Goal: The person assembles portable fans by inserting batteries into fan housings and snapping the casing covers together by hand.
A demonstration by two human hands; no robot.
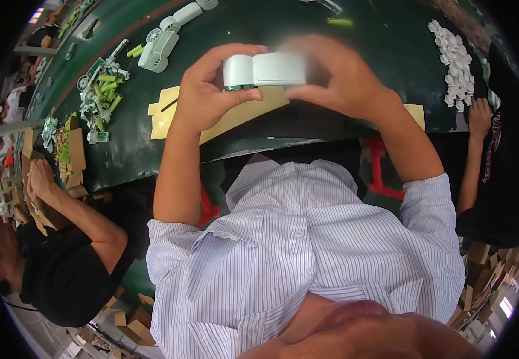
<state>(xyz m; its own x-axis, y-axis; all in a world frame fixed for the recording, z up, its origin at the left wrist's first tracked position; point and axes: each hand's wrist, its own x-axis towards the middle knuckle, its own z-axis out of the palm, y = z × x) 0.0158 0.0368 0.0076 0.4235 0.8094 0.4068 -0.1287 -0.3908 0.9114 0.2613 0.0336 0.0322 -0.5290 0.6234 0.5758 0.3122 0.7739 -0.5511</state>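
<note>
While the left hand point(204, 90) clamps the white casing point(278, 69) between the palms, blurred right hand point(355, 82) has unclear grip; casing looks mostly closed, green edge point(234, 88) underneath perhaps left to cover.

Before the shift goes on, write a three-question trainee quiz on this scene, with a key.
1. What does the person's left hand grip?
A) a cardboard box
B) a white plastic casing
C) a screwdriver

2. True or false: on the dark green table, a heap of small white parts lies to the right of the person's right hand.

3. Fill in the blank: of the person's own two hands, the ____ one has visibly blurred fingers.

Key: 1. B; 2. true; 3. right.
</note>
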